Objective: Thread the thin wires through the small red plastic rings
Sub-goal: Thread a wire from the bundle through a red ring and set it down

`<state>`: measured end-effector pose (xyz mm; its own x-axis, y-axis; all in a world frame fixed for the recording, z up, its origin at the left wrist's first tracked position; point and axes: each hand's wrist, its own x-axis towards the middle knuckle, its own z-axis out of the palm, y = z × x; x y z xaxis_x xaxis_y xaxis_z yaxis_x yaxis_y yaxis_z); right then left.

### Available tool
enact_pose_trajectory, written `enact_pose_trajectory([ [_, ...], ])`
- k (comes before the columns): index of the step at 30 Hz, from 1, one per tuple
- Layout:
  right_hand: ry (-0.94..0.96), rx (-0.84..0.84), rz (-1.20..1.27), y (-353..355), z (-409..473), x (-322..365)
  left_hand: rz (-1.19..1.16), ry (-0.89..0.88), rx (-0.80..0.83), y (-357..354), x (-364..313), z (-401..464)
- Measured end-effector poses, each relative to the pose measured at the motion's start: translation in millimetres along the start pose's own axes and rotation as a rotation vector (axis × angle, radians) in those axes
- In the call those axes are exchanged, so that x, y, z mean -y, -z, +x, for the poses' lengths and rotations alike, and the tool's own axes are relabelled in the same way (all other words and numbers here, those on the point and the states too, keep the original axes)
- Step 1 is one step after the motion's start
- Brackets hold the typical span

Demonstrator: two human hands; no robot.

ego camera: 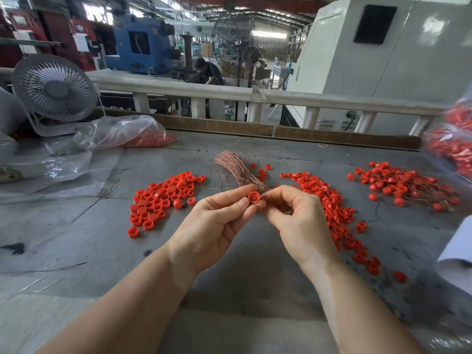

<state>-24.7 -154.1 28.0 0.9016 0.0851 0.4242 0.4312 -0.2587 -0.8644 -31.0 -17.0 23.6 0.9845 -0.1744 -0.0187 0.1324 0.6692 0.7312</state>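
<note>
My left hand (217, 221) pinches a small red plastic ring (254, 198) between thumb and fingertips, above the grey table. My right hand (296, 215) meets it from the right, fingers curled, fingertips at the ring; a wire between them is too thin to make out. Just behind the hands lies a bundle of thin copper-coloured wires (236, 167), fanned toward the far side. A pile of loose red rings (161, 200) lies to the left, another strip of rings (334, 208) to the right. Rings with wires through them (403, 185) are heaped at the far right.
A grey desk fan (55, 88) stands at the back left beside a clear plastic bag of red rings (127, 134). Another bag of rings (452, 141) sits at the right edge. Loose wires (84, 213) lie on the left of the table. White paper (457, 246) is at right.
</note>
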Motion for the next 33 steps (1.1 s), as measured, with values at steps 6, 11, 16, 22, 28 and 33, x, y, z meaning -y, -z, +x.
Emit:
enact_pose_trajectory([
  [6,0.005,0.012,0.007,0.1,-0.6,0.0,0.006,-0.002,0.000,-0.8,-0.3,-0.9],
  [11,0.011,0.022,0.025,-0.2,-1.0,0.8,0.005,0.005,-0.005,-0.5,-0.9,-0.6],
  [16,-0.001,0.027,0.062,-0.3,-1.3,1.9,-0.003,0.008,0.006,-1.2,-1.2,-1.6],
  [22,-0.003,0.002,0.068,-0.2,-0.6,0.7,0.012,0.016,0.046,-3.0,-0.4,-2.2],
  [28,0.009,-0.007,0.036,-0.7,-0.4,-0.5,0.074,0.023,0.062,-2.9,-0.3,-3.4],
  [33,0.035,-0.025,-0.088,-1.4,-1.3,-1.7,0.066,0.018,0.055,-2.2,-0.4,-3.2],
])
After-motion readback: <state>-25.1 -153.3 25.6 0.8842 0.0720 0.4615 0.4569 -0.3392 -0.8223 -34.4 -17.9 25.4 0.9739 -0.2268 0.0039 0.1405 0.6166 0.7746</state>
